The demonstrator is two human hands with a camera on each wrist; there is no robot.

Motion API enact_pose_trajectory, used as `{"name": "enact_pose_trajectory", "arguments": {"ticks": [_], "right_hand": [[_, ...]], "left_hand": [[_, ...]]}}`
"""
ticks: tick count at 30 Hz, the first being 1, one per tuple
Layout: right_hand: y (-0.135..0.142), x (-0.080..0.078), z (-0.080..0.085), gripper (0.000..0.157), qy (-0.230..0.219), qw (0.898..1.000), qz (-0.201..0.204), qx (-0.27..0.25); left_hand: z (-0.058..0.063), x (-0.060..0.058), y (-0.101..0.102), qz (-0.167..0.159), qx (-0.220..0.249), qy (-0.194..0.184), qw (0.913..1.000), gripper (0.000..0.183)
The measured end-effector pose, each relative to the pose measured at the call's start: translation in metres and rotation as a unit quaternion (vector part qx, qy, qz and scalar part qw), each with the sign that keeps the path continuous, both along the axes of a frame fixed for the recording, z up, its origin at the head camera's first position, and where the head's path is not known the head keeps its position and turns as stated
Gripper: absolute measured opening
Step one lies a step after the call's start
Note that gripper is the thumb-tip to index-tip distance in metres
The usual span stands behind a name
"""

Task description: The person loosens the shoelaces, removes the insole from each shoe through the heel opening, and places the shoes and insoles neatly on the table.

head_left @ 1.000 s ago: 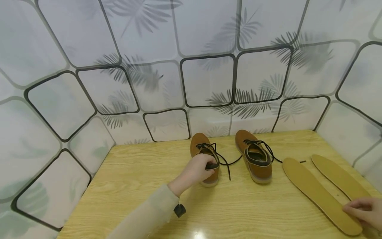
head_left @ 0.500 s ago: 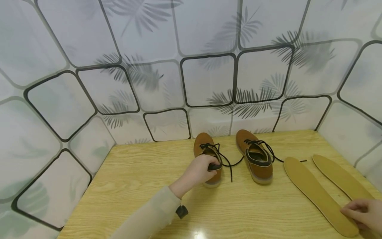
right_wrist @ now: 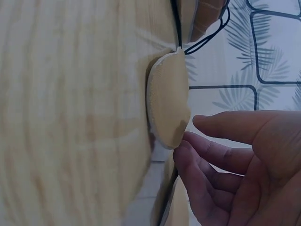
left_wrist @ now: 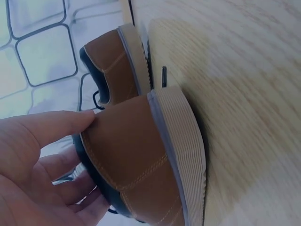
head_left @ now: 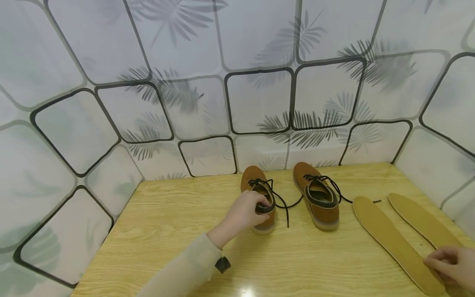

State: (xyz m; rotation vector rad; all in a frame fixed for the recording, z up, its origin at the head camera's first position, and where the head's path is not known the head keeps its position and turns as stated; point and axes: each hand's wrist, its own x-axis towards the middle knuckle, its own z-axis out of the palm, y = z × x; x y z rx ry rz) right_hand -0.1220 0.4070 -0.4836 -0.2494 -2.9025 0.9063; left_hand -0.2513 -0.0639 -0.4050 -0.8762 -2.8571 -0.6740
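Note:
On the wooden table stands a brown left shoe [head_left: 264, 226], its black laces loose. My left hand [head_left: 241, 212] holds it by the heel collar, the thumb on the outer heel leather [left_wrist: 122, 146] and the other fingers [left_wrist: 66, 162] reaching into the opening. A matching brown shoe [head_left: 323, 212] stands to its right. Further right, two tan insoles lie flat. My right hand [head_left: 454, 264] is at the near end of the closer insole [head_left: 393, 241], fingers loosely bent. In the right wrist view the thumb [right_wrist: 225, 127] is apart from the fingertips, which are by the insole's edge [right_wrist: 169, 101].
The second insole [head_left: 421, 218] lies beside the first, partly behind my right hand. Black laces [head_left: 287, 204] trail on the table [head_left: 167, 231] between the shoes. A patterned wall covering [head_left: 259, 101] closes off the back and both sides.
The left shoe has shifted slightly right with my left hand on it. The near end of the closer insole and my right hand have moved a little left.

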Motion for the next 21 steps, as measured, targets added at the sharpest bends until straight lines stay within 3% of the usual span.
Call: {"name": "enact_pose_trajectory", "arguments": {"ticks": [5,9,14,21], "right_hand": [[-0.007,-0.005,0.012,0.018,0.027,0.998,0.024,0.047],[-0.014,-0.013,0.025,0.022,-0.013,0.995,0.045,0.083],[-0.023,-0.026,0.04,0.034,-0.053,0.988,0.07,0.124],[-0.049,-0.034,0.056,0.014,-0.012,0.978,0.114,0.174]], "left_hand": [[0.006,0.004,-0.012,0.007,0.021,-0.006,0.9997,0.016],[0.013,0.008,-0.023,0.019,0.028,-0.014,0.9993,0.014],[0.013,0.007,-0.042,0.034,0.022,-0.001,0.9992,0.011],[0.012,0.01,-0.067,0.061,0.004,-0.023,0.9978,0.009]]}}
